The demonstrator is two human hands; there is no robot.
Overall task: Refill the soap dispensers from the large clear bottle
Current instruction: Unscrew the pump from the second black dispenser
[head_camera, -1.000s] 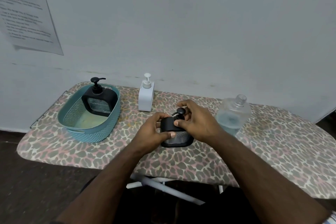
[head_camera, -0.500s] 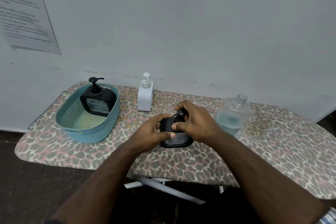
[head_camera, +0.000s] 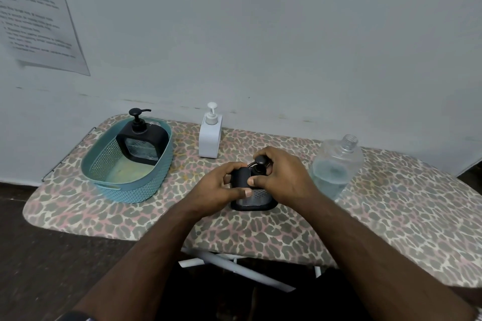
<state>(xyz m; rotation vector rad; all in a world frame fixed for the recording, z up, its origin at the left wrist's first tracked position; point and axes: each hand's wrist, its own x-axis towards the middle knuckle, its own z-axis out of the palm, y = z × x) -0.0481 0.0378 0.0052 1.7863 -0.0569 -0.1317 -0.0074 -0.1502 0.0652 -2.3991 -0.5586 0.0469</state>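
Note:
A black soap dispenser [head_camera: 254,199] stands on the leopard-print board [head_camera: 391,216] in the middle. My left hand [head_camera: 219,190] grips its body from the left. My right hand [head_camera: 284,177] grips its black pump head [head_camera: 260,161] at the top. The large clear bottle [head_camera: 336,167], uncapped and partly filled with bluish liquid, stands just right of my right hand. A white dispenser [head_camera: 210,135] stands behind near the wall. A second black dispenser [head_camera: 142,142] stands in the teal basket [head_camera: 130,187] at the left.
A printed paper sheet [head_camera: 36,13] hangs on the wall at upper left. The board's front edge runs under my forearms, with white metal legs [head_camera: 234,266] and dark floor below. Bare board surface lies to the right of the clear bottle.
My right hand has shifted slightly on the pump head, its fingers turning around it. My left hand keeps its hold on the dispenser body. Nothing else has moved.

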